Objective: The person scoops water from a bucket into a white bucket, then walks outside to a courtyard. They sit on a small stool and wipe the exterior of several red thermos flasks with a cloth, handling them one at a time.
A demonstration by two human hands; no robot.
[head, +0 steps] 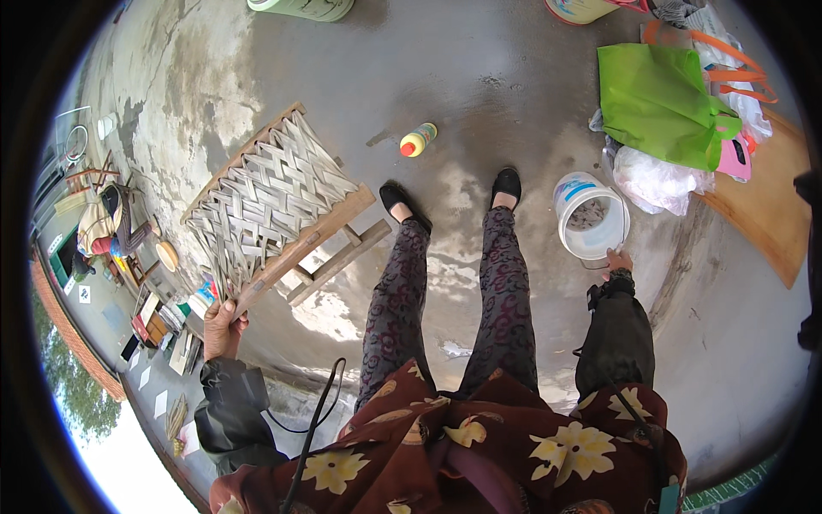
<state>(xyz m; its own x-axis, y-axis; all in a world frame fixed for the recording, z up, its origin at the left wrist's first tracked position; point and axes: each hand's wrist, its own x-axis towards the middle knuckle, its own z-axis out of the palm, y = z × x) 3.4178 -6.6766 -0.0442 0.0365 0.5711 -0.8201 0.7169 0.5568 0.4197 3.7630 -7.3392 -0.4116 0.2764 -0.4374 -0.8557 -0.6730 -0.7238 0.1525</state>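
My left hand grips the near corner of a small wooden stool, thumb on top of the frame. Its seat is woven from pale flat strips, and the stool is tilted with its legs toward my feet. On the other side, my right hand holds the rim of a white plastic bucket that bears a blue label. Greyish, lumpy material shows inside the bucket. A yellow bottle with a red cap lies on the floor beyond my feet.
A green bag with orange handles and white plastic bags lie at right by a wooden board. Two more buckets, one pale green and one cream, stand at the top. Another person sits far left near cluttered items. The concrete floor looks wet in patches.
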